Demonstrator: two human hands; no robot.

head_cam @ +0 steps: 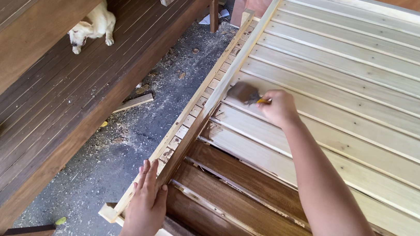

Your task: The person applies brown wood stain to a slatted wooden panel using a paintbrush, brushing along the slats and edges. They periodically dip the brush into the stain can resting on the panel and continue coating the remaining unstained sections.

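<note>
Outdoor workshop, sawdust on grey ground (112, 160), dog (92, 27) lying on stained panel (56, 96). Right hand (278, 108) clamped on brush (245, 93), bristles pointing left on slatted wood panel (369, 88), probably touching. Slats run left-right. Left hand (146, 205) flat, open, bracing near frame edge.

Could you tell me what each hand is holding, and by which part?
The right hand holds a paintbrush by its handle. The left hand holds nothing; it rests flat on the wooden frame's edge.
</note>
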